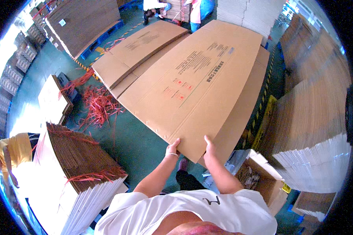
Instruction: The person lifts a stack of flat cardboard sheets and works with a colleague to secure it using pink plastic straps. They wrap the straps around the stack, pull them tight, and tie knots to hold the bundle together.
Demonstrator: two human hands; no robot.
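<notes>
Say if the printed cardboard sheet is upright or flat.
Flat: the printed cardboard sheet lies face up, left hand and right hand gripping it.

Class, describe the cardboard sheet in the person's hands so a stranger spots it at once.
From the green floor, look to the picture's centre. The long brown cardboard sheet slants away, its near end between the person's left hand and right hand. Unlike the boards left of it, it shows red printed symbols.

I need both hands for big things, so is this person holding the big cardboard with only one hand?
No, the left hand and the right hand both hold the near end of the big cardboard.
</notes>
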